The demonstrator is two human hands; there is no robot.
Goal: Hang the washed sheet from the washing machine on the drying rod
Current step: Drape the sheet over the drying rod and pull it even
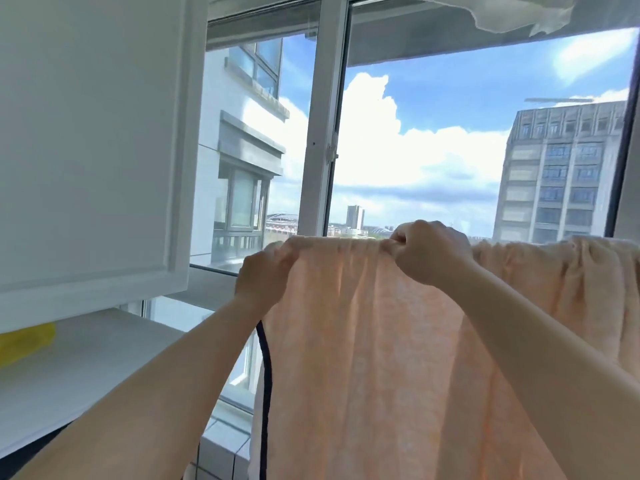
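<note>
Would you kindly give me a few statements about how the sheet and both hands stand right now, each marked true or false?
1. Both hands grip the top fold of the peach sheet. True: the left hand and the right hand both hold it.
2. The sheet is blue. False: it is peach, with a dark trim along its left edge.
3. The sheet lies bunched to the right of the right hand. True.
4. A yellow item lies on the white surface at the left. True.
5. The sky outside the window frame is dark. False: it is blue daylight with white clouds.
6. The right hand hangs idle. False: it pinches the sheet.
</note>
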